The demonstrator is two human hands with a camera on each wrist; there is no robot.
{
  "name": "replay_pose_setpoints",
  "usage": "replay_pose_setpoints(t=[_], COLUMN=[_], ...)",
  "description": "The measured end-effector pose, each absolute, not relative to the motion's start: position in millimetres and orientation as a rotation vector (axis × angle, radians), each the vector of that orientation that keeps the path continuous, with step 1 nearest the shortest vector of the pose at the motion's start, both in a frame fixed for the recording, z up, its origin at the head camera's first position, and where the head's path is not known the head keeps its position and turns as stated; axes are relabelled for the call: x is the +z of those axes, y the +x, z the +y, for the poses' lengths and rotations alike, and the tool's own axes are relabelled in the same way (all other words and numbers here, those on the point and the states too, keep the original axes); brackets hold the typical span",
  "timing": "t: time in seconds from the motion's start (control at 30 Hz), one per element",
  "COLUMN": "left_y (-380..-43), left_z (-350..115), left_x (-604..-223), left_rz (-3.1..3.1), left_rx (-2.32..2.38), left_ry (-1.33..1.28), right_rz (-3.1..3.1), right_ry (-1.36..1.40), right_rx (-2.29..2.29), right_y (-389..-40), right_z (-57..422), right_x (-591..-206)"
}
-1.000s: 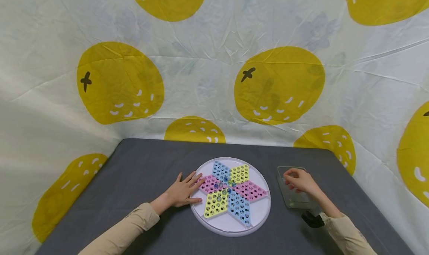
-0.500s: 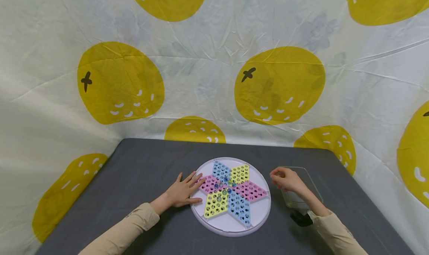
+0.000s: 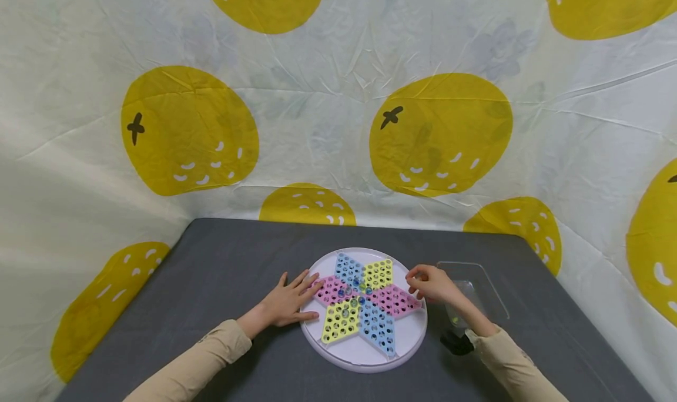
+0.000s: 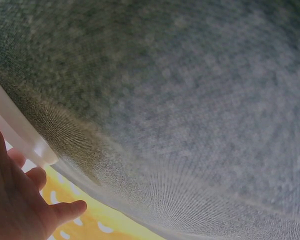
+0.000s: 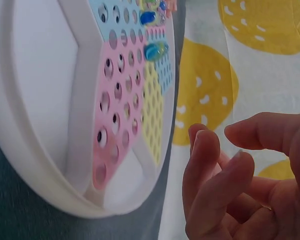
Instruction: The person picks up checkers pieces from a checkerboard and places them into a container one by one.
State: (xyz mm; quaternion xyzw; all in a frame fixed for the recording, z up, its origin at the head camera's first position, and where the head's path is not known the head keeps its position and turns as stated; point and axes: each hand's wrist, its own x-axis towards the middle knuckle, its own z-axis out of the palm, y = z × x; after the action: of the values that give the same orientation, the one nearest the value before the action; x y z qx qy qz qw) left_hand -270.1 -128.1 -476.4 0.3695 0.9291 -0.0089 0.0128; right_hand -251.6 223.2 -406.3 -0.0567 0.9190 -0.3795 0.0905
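Note:
A round white Chinese checkers board (image 3: 359, 355) with a pink, blue and yellow star of holes lies on the dark table. Several glass marbles (image 3: 362, 300) sit around its middle; blue ones also show in the right wrist view. My left hand (image 3: 282, 303) rests flat at the left rim, fingers spread. My right hand (image 3: 431, 284) hovers over the right rim beside the pink point. In the right wrist view its thumb and fingers are bent towards each other with a small gap; no marble shows there, and I cannot tell if one is hidden within.
A clear plastic box (image 3: 501, 299) stands right of the board, partly behind my right forearm, with something small and green (image 3: 455, 320) at its near end. The dark tablecloth (image 3: 254, 243) runs back to a white curtain (image 3: 317, 126) printed with yellow fruit.
My right hand has moved left from over the clear box to the board's right rim, its fingers staying bent. The left hand, board and marbles have not moved.

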Motion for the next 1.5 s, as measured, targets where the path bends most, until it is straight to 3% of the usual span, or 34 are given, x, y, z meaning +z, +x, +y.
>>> replay_pose_setpoints(t=[1.5], left_y=[-268], left_z=[-127], left_x=[-474], left_rz=[2.896], left_rx=[-0.034], left_ry=[1.146], right_rz=[2.661], right_ry=[-0.378], right_rx=[-1.195], right_y=[-267], right_z=[164], right_x=[-446])
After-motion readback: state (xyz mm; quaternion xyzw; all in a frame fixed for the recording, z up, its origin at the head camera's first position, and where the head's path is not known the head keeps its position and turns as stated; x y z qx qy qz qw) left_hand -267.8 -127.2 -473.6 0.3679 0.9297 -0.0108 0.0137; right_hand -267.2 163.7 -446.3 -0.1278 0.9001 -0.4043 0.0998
